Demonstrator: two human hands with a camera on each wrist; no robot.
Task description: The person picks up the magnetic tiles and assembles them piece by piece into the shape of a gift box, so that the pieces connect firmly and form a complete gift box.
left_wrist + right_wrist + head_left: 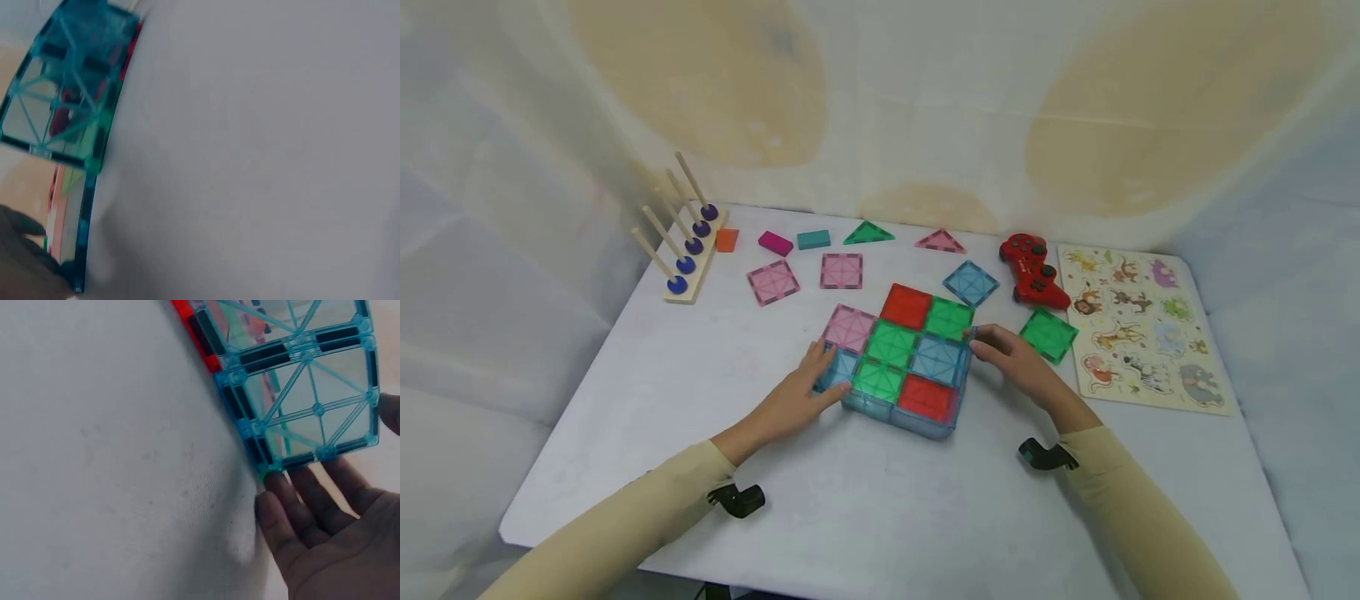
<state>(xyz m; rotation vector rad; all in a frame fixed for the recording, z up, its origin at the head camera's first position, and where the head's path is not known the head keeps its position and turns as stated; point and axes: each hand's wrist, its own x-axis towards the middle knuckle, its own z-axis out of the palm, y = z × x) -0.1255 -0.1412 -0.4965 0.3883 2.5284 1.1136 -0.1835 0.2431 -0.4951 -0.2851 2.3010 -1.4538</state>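
Several coloured translucent magnetic tiles [891,344] lie joined flat in the middle of the table. Blue tiles [917,422] stand upright along their front and right edges. My left hand [786,408] rests at the left corner, its fingers spread and touching a blue flat tile [841,367]. In the left wrist view its fingers [28,250] are at that tile's edge. At the right side, my right hand [1018,367] holds an upright blue tile [319,409] by its edges, with the thumb at one edge and the fingers below another. Part of the left hand is out of its wrist view.
Loose tiles lie behind, including pink [841,271], blue [972,283] and green [1049,335] squares. A red game controller [1036,271] and an animal puzzle board [1142,329] are on the right. A wooden peg stand [700,271] stands at the back left.
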